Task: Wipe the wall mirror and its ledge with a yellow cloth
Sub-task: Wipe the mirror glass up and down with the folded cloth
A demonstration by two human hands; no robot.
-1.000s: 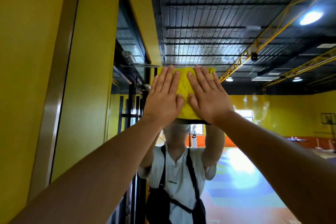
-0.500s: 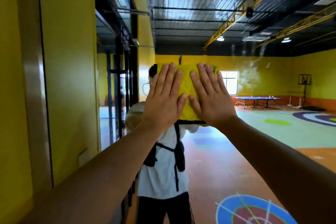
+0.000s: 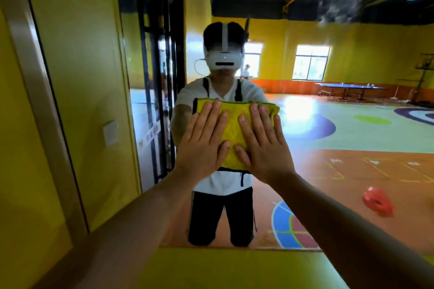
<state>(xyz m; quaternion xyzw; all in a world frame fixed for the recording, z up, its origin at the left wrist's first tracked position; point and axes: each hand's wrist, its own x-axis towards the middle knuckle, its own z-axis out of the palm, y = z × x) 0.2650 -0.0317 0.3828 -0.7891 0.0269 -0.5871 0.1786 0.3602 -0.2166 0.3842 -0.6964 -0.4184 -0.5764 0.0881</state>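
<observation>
The folded yellow cloth [image 3: 234,124] lies flat against the wall mirror [image 3: 340,124], at about chest height of the person reflected in it. My left hand [image 3: 203,145] presses the cloth's left half with straight, spread fingers. My right hand [image 3: 264,145] presses its right half the same way, thumbs nearly touching. The yellow ledge [image 3: 211,267] runs below the mirror's bottom edge, under my forearms.
A metal frame strip [image 3: 47,112] borders the mirror on the left, with a yellow wall beyond it. The glass reflects a hall with a painted floor, a red object [image 3: 378,202] on it, table tennis tables [image 3: 350,89] and windows.
Both hands have slid the cloth down the mirror from high on the glass to chest height. My view has tipped down, and the ledge now shows at the bottom.
</observation>
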